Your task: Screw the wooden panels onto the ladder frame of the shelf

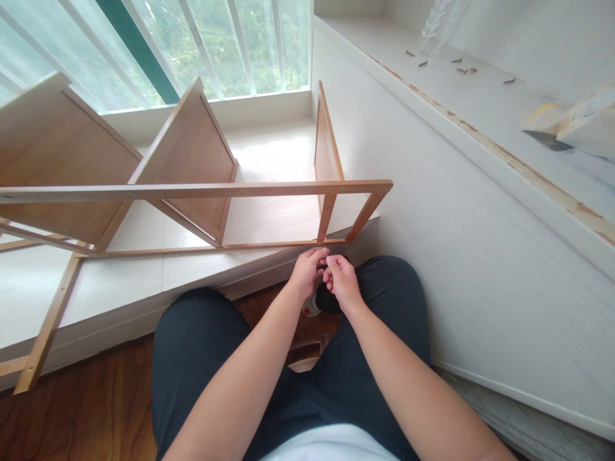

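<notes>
My left hand (306, 271) and my right hand (342, 280) are close together between my knees, fingertips pinched and almost meeting. Whatever they hold is too small to make out. Just beyond my fingers is the near lower rail of a wooden shelf frame (269, 189), which rests on a white ledge (192, 272). Slanting wooden panels (187, 153) join its long rails, and a smaller upright panel (328, 137) stands near its right end.
Several screws (462, 71) lie on a white counter (480, 96) with a chipped edge, at upper right. A clear plastic bag (439, 25) and a pale packet (589, 125) are there too. Behind the frame is a barred window (216, 45). A wooden leg (50, 326) juts over the floor at left.
</notes>
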`<action>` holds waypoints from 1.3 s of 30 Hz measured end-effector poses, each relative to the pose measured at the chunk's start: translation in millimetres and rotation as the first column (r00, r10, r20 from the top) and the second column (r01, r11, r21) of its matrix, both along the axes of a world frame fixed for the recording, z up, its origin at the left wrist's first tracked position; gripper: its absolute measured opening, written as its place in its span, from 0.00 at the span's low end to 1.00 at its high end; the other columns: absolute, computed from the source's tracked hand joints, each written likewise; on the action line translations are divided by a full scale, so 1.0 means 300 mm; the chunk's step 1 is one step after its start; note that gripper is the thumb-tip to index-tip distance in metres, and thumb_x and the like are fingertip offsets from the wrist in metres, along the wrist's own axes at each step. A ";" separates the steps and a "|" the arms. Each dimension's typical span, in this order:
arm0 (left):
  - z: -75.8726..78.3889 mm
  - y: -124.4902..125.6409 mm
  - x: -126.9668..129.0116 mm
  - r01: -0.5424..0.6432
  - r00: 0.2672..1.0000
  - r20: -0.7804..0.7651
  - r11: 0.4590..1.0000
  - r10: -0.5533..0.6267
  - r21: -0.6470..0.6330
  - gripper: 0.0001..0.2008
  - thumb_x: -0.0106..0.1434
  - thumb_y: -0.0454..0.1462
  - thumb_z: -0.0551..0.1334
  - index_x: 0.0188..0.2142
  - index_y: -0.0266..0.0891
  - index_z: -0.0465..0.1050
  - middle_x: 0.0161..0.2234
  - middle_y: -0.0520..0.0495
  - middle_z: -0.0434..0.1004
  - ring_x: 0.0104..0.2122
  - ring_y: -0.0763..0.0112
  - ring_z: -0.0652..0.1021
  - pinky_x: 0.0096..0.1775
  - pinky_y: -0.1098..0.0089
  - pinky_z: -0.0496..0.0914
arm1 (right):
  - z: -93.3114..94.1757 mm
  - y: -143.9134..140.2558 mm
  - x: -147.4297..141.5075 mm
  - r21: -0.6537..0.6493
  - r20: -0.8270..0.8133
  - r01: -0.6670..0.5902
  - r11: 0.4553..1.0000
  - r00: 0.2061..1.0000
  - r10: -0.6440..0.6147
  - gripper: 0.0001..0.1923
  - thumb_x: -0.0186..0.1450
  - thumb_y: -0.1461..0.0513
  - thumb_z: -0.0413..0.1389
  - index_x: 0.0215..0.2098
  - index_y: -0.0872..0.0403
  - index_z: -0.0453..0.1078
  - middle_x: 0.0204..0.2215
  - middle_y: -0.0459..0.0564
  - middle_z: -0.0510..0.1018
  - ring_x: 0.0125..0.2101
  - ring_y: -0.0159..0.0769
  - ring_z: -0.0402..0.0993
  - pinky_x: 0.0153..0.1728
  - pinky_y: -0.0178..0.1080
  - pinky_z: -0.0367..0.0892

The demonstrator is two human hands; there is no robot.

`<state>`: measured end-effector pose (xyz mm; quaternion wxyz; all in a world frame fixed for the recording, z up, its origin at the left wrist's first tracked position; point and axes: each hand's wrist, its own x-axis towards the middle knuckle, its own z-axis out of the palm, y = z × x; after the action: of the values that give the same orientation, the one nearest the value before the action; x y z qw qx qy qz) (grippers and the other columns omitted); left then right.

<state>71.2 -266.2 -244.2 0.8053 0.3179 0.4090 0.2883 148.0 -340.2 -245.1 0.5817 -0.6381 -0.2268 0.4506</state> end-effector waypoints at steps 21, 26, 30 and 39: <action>-0.008 0.003 0.013 -0.102 0.994 0.042 0.995 0.103 -0.021 0.13 0.49 0.39 0.73 0.31 0.33 0.79 0.26 0.49 0.75 0.25 0.76 0.72 0.28 0.74 0.67 | -0.006 -0.019 -0.003 0.000 0.422 -0.035 0.999 0.906 0.031 0.13 0.64 0.52 0.59 0.40 0.52 0.69 0.19 0.39 0.70 0.22 0.33 0.68 0.28 0.34 0.63; -0.008 0.005 0.013 -0.100 0.995 0.027 0.995 0.101 -0.030 0.14 0.49 0.40 0.73 0.32 0.33 0.79 0.26 0.50 0.75 0.25 0.76 0.72 0.28 0.73 0.67 | 0.007 -0.022 -0.007 -0.003 0.458 -0.042 0.999 0.888 0.039 0.17 0.66 0.49 0.57 0.42 0.53 0.72 0.19 0.41 0.71 0.22 0.33 0.67 0.28 0.35 0.63; -0.011 0.005 0.011 -0.088 0.996 0.010 0.995 0.088 -0.037 0.15 0.50 0.41 0.73 0.34 0.33 0.78 0.27 0.49 0.75 0.25 0.74 0.74 0.27 0.73 0.67 | 0.015 -0.023 -0.010 0.011 0.407 -0.060 0.998 0.912 0.050 0.17 0.68 0.49 0.55 0.43 0.54 0.72 0.19 0.41 0.71 0.21 0.33 0.66 0.26 0.35 0.61; -0.021 0.013 0.015 -0.062 0.998 0.019 0.996 0.063 -0.057 0.16 0.52 0.42 0.72 0.34 0.33 0.76 0.22 0.54 0.69 0.20 0.79 0.69 0.22 0.76 0.61 | -0.007 -0.022 -0.007 0.037 0.263 -0.082 0.996 0.962 0.070 0.18 0.69 0.51 0.52 0.46 0.55 0.73 0.19 0.41 0.69 0.18 0.31 0.62 0.22 0.35 0.58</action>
<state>75.8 -262.3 -250.3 0.8087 0.2792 0.4184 0.3050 146.0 -346.7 -247.2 0.5439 -0.6689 -0.3365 0.3790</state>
